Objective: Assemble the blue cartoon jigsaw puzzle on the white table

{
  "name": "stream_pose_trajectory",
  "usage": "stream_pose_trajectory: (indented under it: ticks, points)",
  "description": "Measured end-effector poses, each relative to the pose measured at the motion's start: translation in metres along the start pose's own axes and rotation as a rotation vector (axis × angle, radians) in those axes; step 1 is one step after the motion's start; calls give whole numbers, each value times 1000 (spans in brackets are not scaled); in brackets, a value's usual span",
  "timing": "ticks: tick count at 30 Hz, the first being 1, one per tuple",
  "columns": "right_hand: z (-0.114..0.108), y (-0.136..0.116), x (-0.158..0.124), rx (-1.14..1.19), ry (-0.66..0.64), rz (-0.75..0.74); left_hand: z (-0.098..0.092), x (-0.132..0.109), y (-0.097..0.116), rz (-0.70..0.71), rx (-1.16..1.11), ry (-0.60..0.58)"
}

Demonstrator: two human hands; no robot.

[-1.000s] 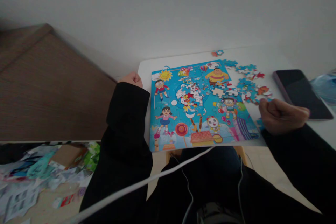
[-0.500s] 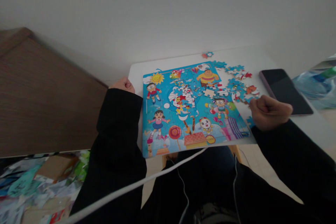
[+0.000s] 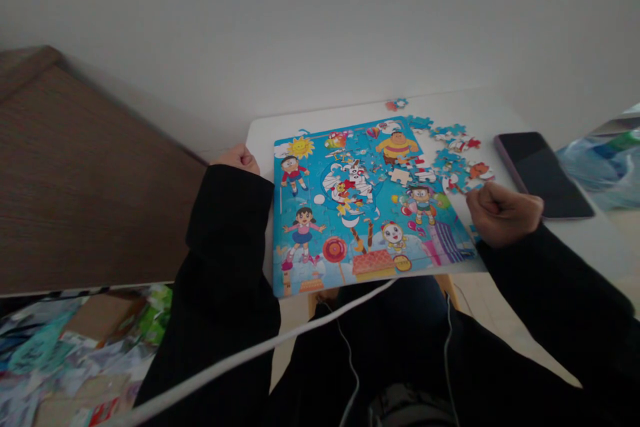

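Observation:
A cartoon jigsaw puzzle (image 3: 325, 213) lies on the white table (image 3: 270, 125), its outer part joined. Loose pieces are heaped over its middle, and one piece (image 3: 399, 176) shows its pale back near the right side. My left hand (image 3: 239, 157) is a fist at the table's left edge, beside the puzzle's upper left corner. Nothing shows in its curled fingers. Also closed in a fist is my right hand (image 3: 505, 212), just right of the puzzle and close to loose pieces (image 3: 453, 163). No object sticks out of it.
A dark phone (image 3: 543, 173) lies at the table's right. One small piece group (image 3: 397, 104) sits by the wall (image 3: 320, 27). To the left stands a brown wooden panel (image 3: 100, 187), with bags and packaging (image 3: 95, 340) below. A white cable (image 3: 300, 331) crosses in front of me.
My right hand has shifted slightly left, toward the puzzle, still in a fist. My left hand stays nearly where it was, and the puzzle pieces look the same.

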State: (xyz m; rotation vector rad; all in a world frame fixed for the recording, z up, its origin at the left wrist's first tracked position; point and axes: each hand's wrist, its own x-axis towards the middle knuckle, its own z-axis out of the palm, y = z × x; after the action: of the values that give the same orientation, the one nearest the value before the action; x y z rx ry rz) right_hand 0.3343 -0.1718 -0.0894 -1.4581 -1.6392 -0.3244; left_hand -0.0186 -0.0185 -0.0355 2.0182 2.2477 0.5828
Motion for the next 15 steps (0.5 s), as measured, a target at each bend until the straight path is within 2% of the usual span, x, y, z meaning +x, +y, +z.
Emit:
stream_pose_trajectory:
  ticks: [4,8,15]
  points:
    - [-1,-6,1,-29,-22,36,1,-1,0,0,-17,3]
    - [-4,-15,3,-85,-127,121,1,-3,2,-25,-51,-10]
    - [-5,-17,5,-71,-224,154,2,-4,4,-53,-58,16]
